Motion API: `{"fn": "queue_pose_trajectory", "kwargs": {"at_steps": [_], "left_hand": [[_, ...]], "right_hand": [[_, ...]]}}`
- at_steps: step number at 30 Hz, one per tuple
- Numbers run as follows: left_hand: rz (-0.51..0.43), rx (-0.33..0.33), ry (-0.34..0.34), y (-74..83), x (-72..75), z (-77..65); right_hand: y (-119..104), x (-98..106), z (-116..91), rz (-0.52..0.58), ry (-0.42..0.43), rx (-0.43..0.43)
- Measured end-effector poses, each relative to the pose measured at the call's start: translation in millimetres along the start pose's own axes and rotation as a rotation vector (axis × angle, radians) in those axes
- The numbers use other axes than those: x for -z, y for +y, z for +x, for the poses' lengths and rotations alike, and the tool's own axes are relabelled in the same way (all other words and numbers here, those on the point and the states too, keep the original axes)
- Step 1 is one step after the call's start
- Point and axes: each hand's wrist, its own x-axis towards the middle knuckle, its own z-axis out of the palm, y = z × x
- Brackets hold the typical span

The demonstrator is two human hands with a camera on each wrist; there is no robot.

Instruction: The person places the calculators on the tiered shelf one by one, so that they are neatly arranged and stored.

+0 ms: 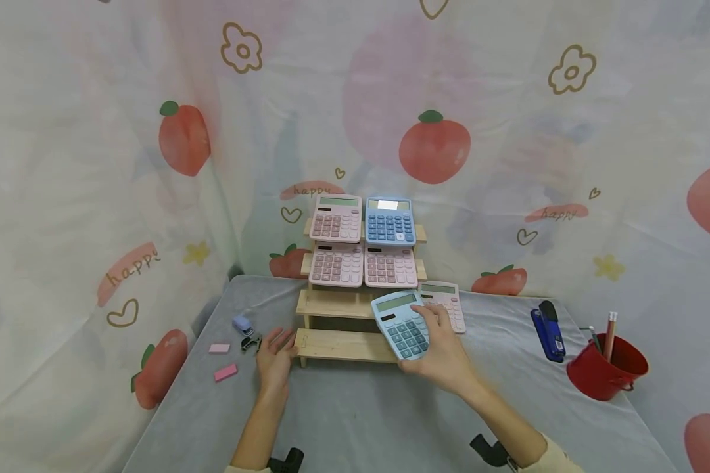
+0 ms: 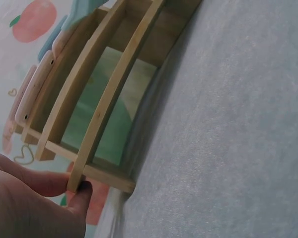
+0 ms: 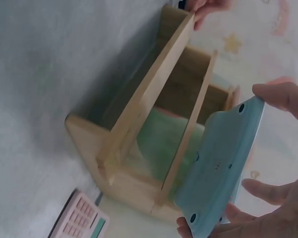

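Note:
A stepped wooden rack [image 1: 346, 345] stands on the table. My left hand [image 1: 275, 361] pinches the end of its lowest step between thumb and finger, as the left wrist view shows. In my right hand [image 1: 446, 355] is a light blue calculator [image 1: 403, 325], gripped by its edges and tilted in front of the lower steps. On the top step sit a pink calculator [image 1: 336, 218] and a blue calculator [image 1: 389, 221]. Two more pink calculators, one at the left [image 1: 336, 266] and one at the right [image 1: 390, 267], fill the step below.
Behind my right hand, another pink calculator [image 1: 446, 302] is beside the rack. Left of the rack lie a small blue stapler [image 1: 243, 324], a dark clip [image 1: 251, 343] and two pink erasers [image 1: 225, 372]. At right are a dark blue stapler [image 1: 548, 332] and a red bucket [image 1: 600, 378] with pencils.

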Motion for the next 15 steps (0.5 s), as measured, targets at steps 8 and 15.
{"fn": "queue_pose_trajectory", "kwargs": {"at_steps": [8,15], "left_hand": [[-0.002,0.003,-0.009,0.5,-0.7,-2.2],[-0.015,-0.007,-0.011,3.1,-1.3,-1.8]], "right_hand": [[-31.5,-25.0,10.7,0.027,0.012,0.068],[-49.2,-50.1,27.4,0.104,0.02,0.052]]}}
